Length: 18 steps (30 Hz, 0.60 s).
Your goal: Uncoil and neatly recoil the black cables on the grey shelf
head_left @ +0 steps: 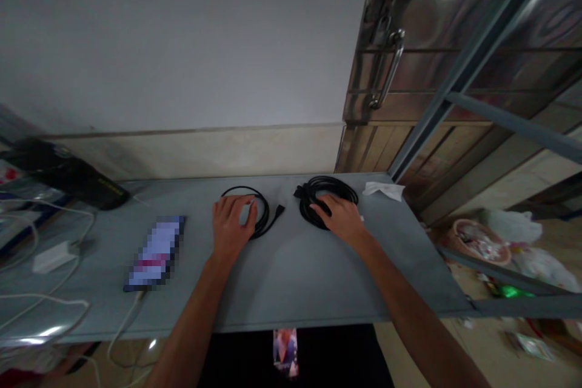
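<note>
Two coils of black cable lie side by side on a grey tabletop. My left hand (231, 224) rests on the left side of the thinner coil (265, 218), its fingers bent and its thumb apart from the index finger. A dark plug (279, 210) sticks out to the right of that coil. Over the lower right part of the thicker coil (336, 185) lies my right hand (341, 215), thumb and index finger spread, fingertips touching the loops. At this coil's left edge is a black connector (299, 192). My palms hide part of both coils.
Left of my hands lies a phone (154, 254) with a white cable plugged in. Farther left are a black cylindrical object (68, 176), a white adapter (54, 257) and loose white cables. A crumpled white paper (384, 190) sits near the right edge, beside a metal frame (473, 42).
</note>
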{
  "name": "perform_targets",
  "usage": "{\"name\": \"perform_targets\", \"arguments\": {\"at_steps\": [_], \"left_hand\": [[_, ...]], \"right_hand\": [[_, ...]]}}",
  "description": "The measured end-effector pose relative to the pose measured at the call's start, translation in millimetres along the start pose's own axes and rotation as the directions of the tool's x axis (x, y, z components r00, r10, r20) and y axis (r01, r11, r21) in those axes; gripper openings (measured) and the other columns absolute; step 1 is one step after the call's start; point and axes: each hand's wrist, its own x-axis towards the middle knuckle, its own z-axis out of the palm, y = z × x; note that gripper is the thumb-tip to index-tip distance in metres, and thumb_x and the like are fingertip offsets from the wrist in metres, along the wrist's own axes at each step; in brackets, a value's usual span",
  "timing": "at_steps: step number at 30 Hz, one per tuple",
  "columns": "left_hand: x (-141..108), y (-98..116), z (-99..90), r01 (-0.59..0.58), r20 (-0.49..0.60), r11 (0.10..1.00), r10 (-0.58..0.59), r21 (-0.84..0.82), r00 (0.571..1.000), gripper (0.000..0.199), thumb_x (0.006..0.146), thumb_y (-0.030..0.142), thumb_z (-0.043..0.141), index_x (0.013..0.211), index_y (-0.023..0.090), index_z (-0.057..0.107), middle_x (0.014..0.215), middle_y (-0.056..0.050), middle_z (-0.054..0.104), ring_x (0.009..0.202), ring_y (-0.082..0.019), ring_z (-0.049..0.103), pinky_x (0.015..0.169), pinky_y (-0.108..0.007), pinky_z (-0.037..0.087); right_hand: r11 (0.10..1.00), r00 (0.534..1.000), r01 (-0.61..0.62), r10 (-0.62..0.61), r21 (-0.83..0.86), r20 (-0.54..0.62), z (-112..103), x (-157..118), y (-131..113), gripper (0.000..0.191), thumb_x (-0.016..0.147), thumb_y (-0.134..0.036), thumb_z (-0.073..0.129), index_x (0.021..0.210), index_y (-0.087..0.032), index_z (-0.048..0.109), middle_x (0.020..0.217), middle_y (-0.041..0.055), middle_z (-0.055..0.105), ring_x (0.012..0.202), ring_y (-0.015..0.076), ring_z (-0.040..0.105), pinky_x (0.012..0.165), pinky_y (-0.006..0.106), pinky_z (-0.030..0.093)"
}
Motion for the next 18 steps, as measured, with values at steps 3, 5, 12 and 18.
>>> {"name": "perform_targets", "arguments": {"at_steps": [3, 5, 12, 18], "left_hand": [[-2, 13, 3.3, -0.101, 0.066, 0.995, 0.102, -0.02, 0.993, 0.012, 0.103, 0.037, 0.072, 0.108, 0.028, 0.079, 0.104, -0.01, 0.084, 0.105, -0.034, 0.076, 0.1, -0.05, 0.051], [-3, 15, 4.9, -0.112, 0.131, 0.993, 0.117, -0.043, 0.984, 0.015, 0.104, 0.04, 0.073, 0.107, 0.028, 0.08, 0.096, -0.009, 0.083, 0.098, -0.032, 0.077, 0.098, -0.048, 0.053], [-11, -7, 5.6, -0.023, 0.359, 0.996, 0.055, -0.091, 0.932, 0.045, 0.089, 0.071, 0.085, 0.099, 0.028, 0.08, 0.077, -0.002, 0.076, 0.067, -0.023, 0.071, 0.068, -0.035, 0.051], [-12, -10, 7.2, -0.017, 0.437, 0.997, 0.047, -0.071, 0.898, 0.033, 0.098, 0.061, 0.075, 0.088, 0.029, 0.079, 0.076, -0.003, 0.075, 0.066, -0.021, 0.067, 0.066, -0.035, 0.047]], "right_hand": [[0.999, 1.0, -0.02, 0.02, 0.03, -0.009, 0, 0, 0, 0.036, 0.118, -0.049, 0.056, 0.126, -0.023, 0.079, 0.126, 0.0104, 0.085, 0.115, 0.0296, 0.081, 0.096, 0.036, 0.058], [0.997, 0.999, -0.048, 0.049, 0.052, -0.017, 0, 1, 0, 0.033, 0.117, -0.048, 0.058, 0.125, -0.024, 0.079, 0.125, 0.0101, 0.086, 0.115, 0.0293, 0.082, 0.096, 0.036, 0.058], [0.976, 0.984, -0.154, 0.165, 0.157, -0.064, -1, 3, 1, 0.026, 0.116, -0.044, 0.057, 0.121, -0.024, 0.073, 0.114, 0.0095, 0.088, 0.105, 0.0307, 0.084, 0.092, 0.038, 0.058], [0.934, 0.964, -0.17, 0.223, 0.315, -0.143, -10, 4, 3, 0.025, 0.117, -0.045, 0.049, 0.115, -0.026, 0.065, 0.097, 0.0053, 0.087, 0.094, 0.0284, 0.085, 0.087, 0.037, 0.059]]}}
